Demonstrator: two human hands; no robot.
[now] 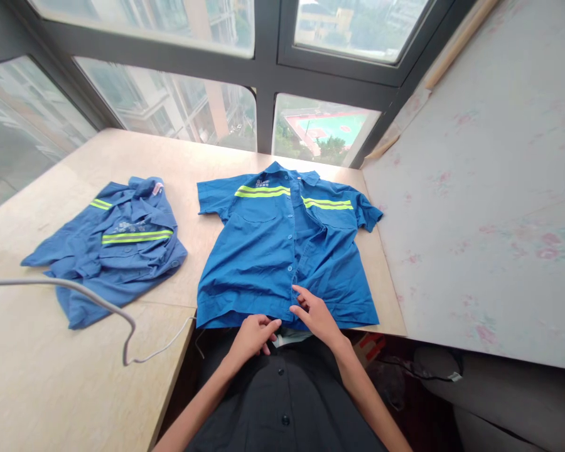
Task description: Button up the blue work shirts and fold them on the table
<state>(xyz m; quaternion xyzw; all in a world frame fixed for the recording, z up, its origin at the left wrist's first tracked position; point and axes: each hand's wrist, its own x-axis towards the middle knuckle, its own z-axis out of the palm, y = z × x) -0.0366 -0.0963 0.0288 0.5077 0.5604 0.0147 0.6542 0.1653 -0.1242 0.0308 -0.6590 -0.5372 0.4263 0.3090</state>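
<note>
A blue short-sleeved work shirt (254,251) lies front up on the table, collar toward the window, with yellow-green and grey reflective stripes across the chest. Its front is unbuttoned, and the right-hand panel falls slightly open with creases. My right hand (317,319) rests at the lower end of the button edge, thumb and index finger apart, fingertips touching the cloth. At the bottom hem, my left hand (255,336) is closed, its fingers curled and partly hidden; whether hem cloth is between them I cannot make out. A second blue work shirt (136,257) lies crumpled to the left.
A grey cable (94,300) crosses the left part of the light table (23,370). Windows (169,100) stand behind the table. A pale flowered panel (480,220) rises along the right side. Below the table edge at right is a grey cushioned seat (513,389).
</note>
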